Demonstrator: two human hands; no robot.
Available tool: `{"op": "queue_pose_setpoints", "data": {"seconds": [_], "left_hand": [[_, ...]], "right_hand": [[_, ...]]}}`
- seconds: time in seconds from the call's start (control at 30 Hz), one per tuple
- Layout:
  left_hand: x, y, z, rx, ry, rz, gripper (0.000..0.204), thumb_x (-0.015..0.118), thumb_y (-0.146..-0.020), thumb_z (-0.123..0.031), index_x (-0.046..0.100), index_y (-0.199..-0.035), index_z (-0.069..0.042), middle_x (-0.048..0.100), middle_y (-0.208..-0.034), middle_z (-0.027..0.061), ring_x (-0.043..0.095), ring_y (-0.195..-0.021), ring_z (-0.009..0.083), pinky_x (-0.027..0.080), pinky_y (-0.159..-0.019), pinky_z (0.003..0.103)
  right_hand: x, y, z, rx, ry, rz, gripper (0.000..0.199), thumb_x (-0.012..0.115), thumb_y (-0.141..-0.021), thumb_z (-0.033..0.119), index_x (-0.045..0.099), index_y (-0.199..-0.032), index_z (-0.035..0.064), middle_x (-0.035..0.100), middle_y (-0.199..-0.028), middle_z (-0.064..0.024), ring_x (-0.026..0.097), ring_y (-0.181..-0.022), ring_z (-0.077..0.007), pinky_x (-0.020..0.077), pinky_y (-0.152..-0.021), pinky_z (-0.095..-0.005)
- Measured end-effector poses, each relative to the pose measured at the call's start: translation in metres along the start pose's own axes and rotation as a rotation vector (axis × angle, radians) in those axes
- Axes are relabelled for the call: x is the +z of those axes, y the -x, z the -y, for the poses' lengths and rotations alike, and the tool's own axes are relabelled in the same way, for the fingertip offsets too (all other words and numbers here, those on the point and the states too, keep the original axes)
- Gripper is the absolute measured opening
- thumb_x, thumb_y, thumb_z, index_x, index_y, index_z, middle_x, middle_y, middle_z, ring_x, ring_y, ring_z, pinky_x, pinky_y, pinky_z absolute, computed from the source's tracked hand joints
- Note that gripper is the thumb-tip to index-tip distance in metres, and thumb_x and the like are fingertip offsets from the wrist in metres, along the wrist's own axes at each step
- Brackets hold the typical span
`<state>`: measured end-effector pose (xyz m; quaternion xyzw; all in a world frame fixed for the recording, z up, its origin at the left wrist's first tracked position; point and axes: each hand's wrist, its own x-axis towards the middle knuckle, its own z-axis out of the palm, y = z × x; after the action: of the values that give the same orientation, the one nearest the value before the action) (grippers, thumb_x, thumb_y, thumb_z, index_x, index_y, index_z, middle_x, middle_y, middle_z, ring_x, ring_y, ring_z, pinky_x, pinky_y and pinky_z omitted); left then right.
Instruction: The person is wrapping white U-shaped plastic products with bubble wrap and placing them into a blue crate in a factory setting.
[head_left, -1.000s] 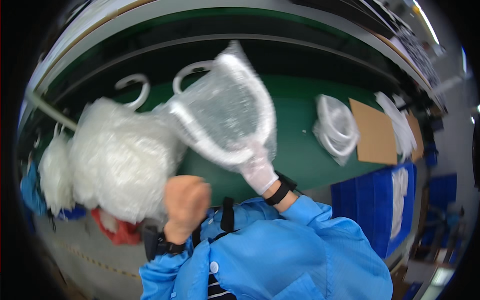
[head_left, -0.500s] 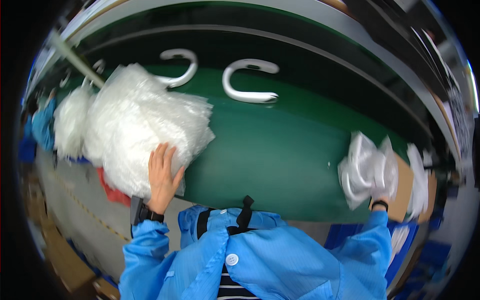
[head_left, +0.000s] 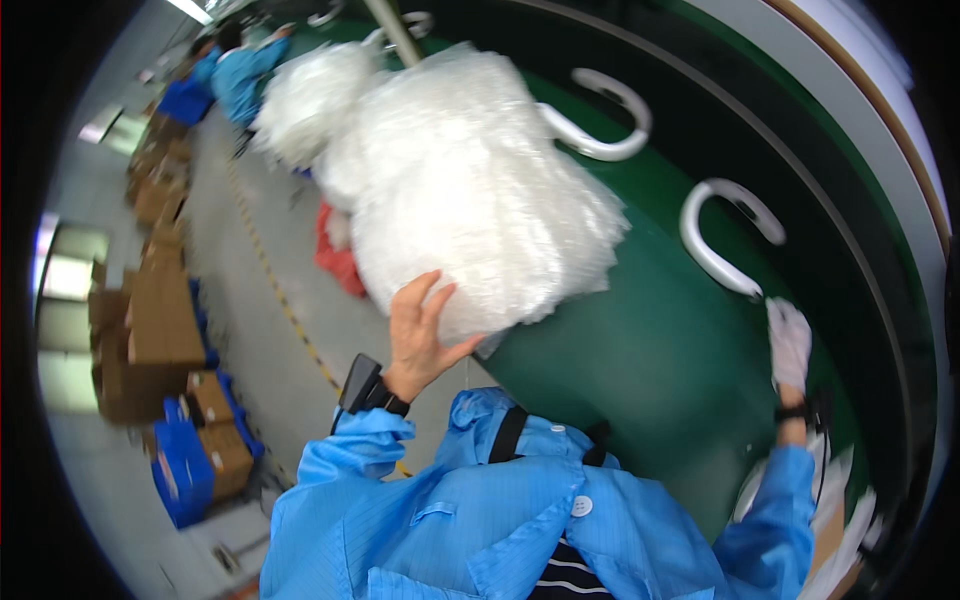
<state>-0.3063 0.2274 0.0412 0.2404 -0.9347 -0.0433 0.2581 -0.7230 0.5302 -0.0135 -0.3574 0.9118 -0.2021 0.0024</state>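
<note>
Partly hidden under the bag pile (head_left: 470, 190), left hand (head_left: 420, 335) presses open-fingered; gloved right hand (head_left: 790, 340), grip unclear, nears white hook (head_left: 715, 245).

A long green worktop (head_left: 640, 380) with a pale raised rim carries a large heap of clear, crinkled plastic bags (head_left: 470, 190) at its near edge. Two white U-shaped plastic pieces (head_left: 600, 115) (head_left: 720, 235) lie flat on the green surface beside the heap, apart from each other.
</note>
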Motion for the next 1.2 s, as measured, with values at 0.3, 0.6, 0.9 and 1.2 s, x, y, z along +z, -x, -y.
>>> {"op": "queue_pose_setpoints", "data": {"seconds": [0.3, 0.6, 0.9, 1.2], "left_hand": [[0.008, 0.004, 0.019, 0.126, 0.043, 0.075, 0.022, 0.068, -0.070, -0.008, 0.058, -0.090, -0.004, 0.057, -0.108, 0.0115, 0.055, -0.102, 0.0296, 0.048, -0.082, 0.036], [-0.027, 0.017, 0.055, 0.103, 0.042, -0.032, 0.031, 0.069, -0.068, -0.009, 0.056, -0.097, -0.005, 0.050, -0.118, 0.0125, 0.051, -0.106, 0.0312, 0.045, -0.085, 0.037], [-0.039, -0.004, 0.090, 0.041, 0.120, -0.149, 0.016, 0.063, -0.071, -0.004, 0.059, -0.087, -0.005, 0.058, -0.092, 0.0076, 0.056, -0.085, 0.0257, 0.046, -0.071, 0.034], [-0.041, -0.046, 0.083, -0.091, 0.318, 0.467, 0.066, 0.063, -0.075, -0.029, 0.037, -0.135, -0.015, 0.048, -0.121, 0.0160, 0.057, -0.093, 0.0340, 0.048, -0.077, 0.040]], "right_hand": [[0.170, -0.162, 0.057, 0.209, 0.000, 0.100, 0.046, 0.069, -0.067, 0.029, 0.056, -0.098, -0.0031, 0.062, -0.092, -0.0243, 0.059, -0.090, -0.0399, 0.0478, -0.076, -0.0419], [-0.059, 0.003, 0.192, 0.388, -0.223, 0.076, 0.031, 0.064, -0.070, 0.013, 0.058, -0.098, 0.0016, 0.061, -0.074, -0.0100, 0.059, -0.056, -0.0148, 0.0485, -0.054, -0.0284], [-0.062, 0.101, 0.215, 0.115, -1.057, -0.411, 0.027, 0.059, -0.077, 0.008, 0.048, -0.101, -0.0015, 0.048, -0.073, -0.0047, 0.048, -0.052, -0.0109, 0.0409, -0.049, -0.0212], [-0.026, 0.112, 0.252, 0.325, -1.598, -0.200, 0.027, 0.050, -0.079, 0.002, 0.044, -0.106, -0.0005, 0.045, -0.073, -0.0013, 0.041, -0.050, -0.0070, 0.0385, -0.046, -0.0206]]}}
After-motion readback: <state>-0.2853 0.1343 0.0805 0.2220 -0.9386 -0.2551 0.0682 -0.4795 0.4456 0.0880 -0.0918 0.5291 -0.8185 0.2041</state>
